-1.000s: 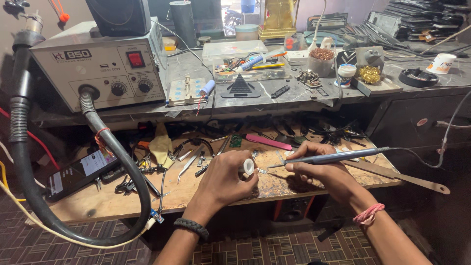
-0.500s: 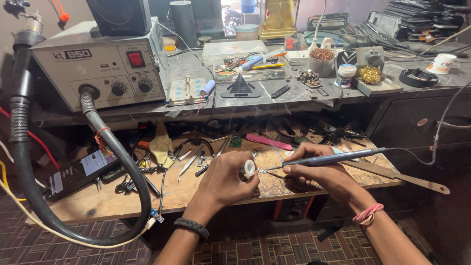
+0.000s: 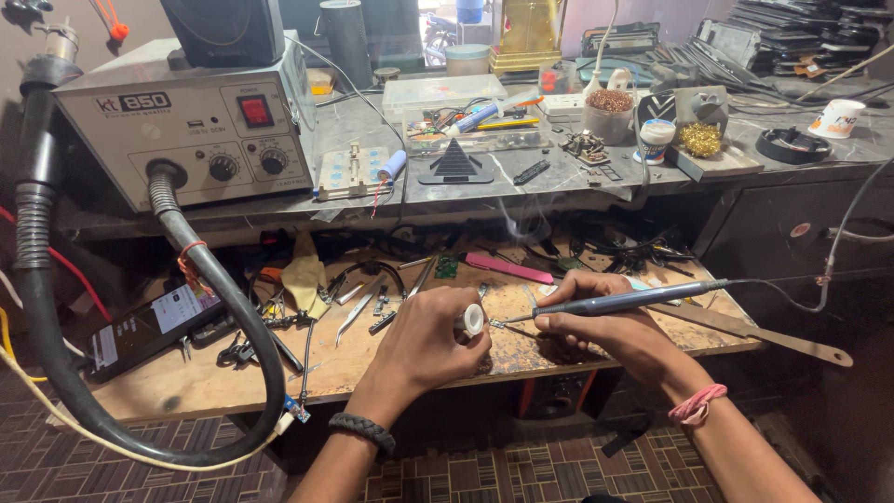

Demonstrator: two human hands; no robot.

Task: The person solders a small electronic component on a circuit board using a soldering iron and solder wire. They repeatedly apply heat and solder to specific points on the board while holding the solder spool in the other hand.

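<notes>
Over the wooden shelf (image 3: 186, 387), from the head camera, your left hand (image 3: 424, 345) is curled tight around a small white spool (image 3: 474, 319), pinched at the fingertips so its end points right toward the work. Your right hand (image 3: 605, 321) closes pen-fashion around the soldering iron (image 3: 615, 301), held low and nearly level so the tip (image 3: 507, 320) meets the spool just right of it; both wrists sit close over the shelf, likely for steadiness. A thin wisp of smoke rises above the tip. Tweezers (image 3: 358, 317) lie left of the spool within reach. The grey station (image 3: 186, 130) stands up on the bench, well left, its thick hose (image 3: 223, 298) looping down past the shelf.
</notes>
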